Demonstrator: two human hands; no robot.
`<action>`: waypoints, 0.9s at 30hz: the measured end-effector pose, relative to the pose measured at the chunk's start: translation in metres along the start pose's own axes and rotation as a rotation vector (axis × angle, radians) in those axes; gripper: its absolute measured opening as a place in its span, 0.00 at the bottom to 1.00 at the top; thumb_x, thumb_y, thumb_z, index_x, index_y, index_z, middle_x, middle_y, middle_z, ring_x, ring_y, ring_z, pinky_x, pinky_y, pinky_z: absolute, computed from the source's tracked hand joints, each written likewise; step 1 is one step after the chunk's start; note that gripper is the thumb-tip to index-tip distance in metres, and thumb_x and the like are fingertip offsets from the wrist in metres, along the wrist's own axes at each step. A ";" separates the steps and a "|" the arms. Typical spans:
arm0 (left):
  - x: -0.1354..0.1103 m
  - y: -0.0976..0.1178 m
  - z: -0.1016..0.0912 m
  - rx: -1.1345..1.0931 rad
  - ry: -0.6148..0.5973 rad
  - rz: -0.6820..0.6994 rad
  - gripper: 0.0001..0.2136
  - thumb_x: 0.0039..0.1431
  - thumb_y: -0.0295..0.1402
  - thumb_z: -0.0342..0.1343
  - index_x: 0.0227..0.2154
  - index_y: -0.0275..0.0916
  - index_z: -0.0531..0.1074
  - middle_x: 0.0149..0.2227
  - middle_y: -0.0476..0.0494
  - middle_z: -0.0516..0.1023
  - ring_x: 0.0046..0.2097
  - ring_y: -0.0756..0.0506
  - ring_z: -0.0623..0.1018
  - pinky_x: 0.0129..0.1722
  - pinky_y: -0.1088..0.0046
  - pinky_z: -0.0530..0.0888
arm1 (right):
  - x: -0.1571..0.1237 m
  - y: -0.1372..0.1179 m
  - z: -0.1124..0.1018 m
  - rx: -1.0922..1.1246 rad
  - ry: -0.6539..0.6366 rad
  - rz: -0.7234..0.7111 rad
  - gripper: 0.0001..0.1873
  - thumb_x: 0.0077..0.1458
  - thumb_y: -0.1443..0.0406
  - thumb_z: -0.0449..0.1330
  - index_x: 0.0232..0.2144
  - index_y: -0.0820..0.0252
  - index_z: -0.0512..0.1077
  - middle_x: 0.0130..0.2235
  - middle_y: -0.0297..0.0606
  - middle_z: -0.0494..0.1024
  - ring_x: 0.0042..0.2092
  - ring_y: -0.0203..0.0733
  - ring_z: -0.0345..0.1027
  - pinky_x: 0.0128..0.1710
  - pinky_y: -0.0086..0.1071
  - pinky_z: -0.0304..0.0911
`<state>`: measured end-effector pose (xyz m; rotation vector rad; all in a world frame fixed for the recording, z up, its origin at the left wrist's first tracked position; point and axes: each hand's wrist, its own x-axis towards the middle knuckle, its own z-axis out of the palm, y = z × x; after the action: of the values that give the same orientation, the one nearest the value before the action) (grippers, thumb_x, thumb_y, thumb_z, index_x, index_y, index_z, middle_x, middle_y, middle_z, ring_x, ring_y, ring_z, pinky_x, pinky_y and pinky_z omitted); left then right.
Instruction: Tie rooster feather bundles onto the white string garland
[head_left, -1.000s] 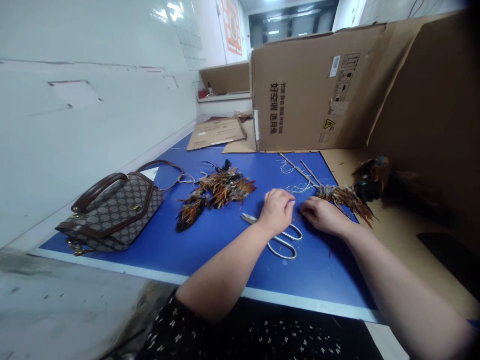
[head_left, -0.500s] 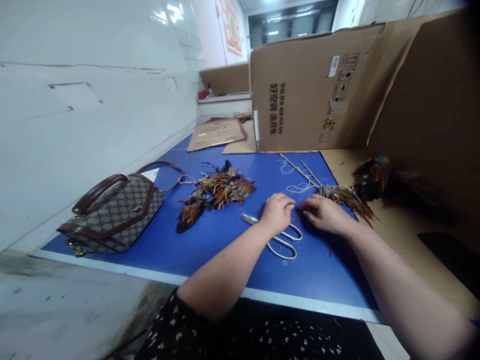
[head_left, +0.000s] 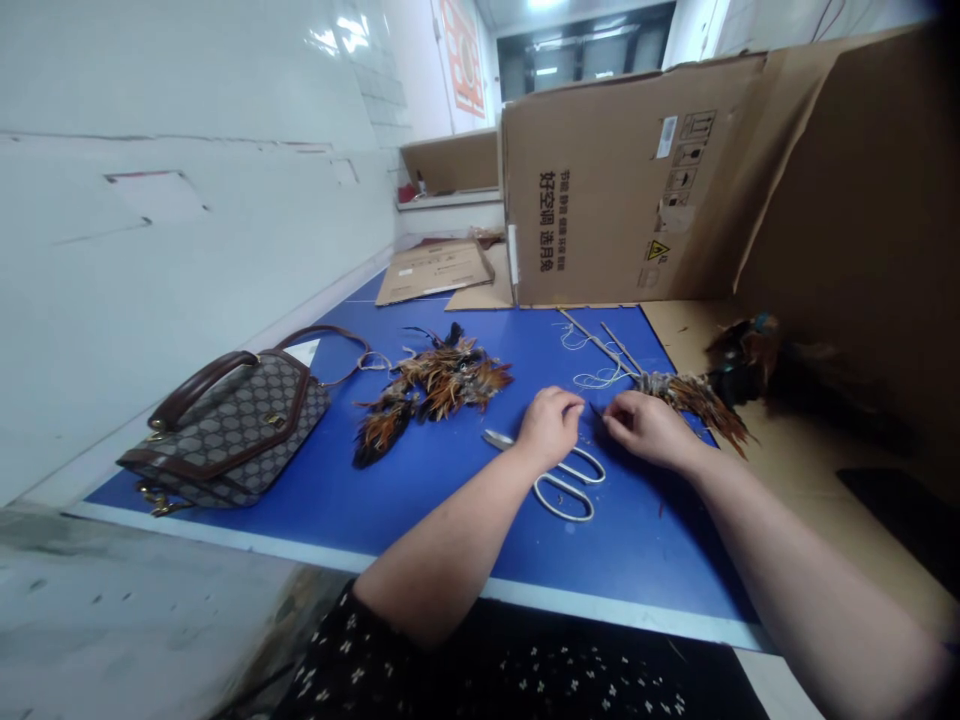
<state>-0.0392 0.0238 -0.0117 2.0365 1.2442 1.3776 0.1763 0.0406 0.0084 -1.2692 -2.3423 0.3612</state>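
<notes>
My left hand (head_left: pixel 550 428) is closed in a pinch above the scissors (head_left: pixel 564 494), which lie on the blue tabletop (head_left: pixel 450 510). Whatever its fingertips hold is too small to make out. A short way to the right, my right hand (head_left: pixel 637 425) pinches a small dark feather (head_left: pixel 597 411) that points toward the left hand. Just behind the right hand lies a bunch of brown feathers (head_left: pixel 709 402) bound to grey cord. Thin sticks (head_left: pixel 598 340) and loose pale thread (head_left: pixel 600 379) lie beyond it. A larger pile of brown and black feathers (head_left: pixel 450 380) rests left of my hands.
A patterned handbag (head_left: pixel 232 430) with a brown handle stands at the left by the wall. A tall cardboard box (head_left: pixel 615 200) closes off the back right. Flat cardboard (head_left: pixel 435 270) lies at the back, and more dark feathers (head_left: pixel 750 350) sit on cardboard at the right.
My hands have moved slightly apart, the left one a little to the left. The small dark feather now shows at the right fingertips. Scissors and feather piles have stayed put.
</notes>
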 end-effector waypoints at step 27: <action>0.010 0.015 0.000 -0.785 0.113 -0.508 0.16 0.54 0.38 0.68 0.40 0.30 0.79 0.33 0.40 0.82 0.28 0.52 0.74 0.27 0.75 0.68 | 0.000 0.024 0.003 -0.081 -0.189 -0.083 0.11 0.61 0.63 0.60 0.43 0.53 0.82 0.44 0.41 0.81 0.43 0.44 0.76 0.46 0.33 0.68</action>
<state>-0.0311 0.0242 0.0043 1.0425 0.9439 1.4194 0.1920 0.0536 -0.0041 -1.2176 -2.5842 0.3773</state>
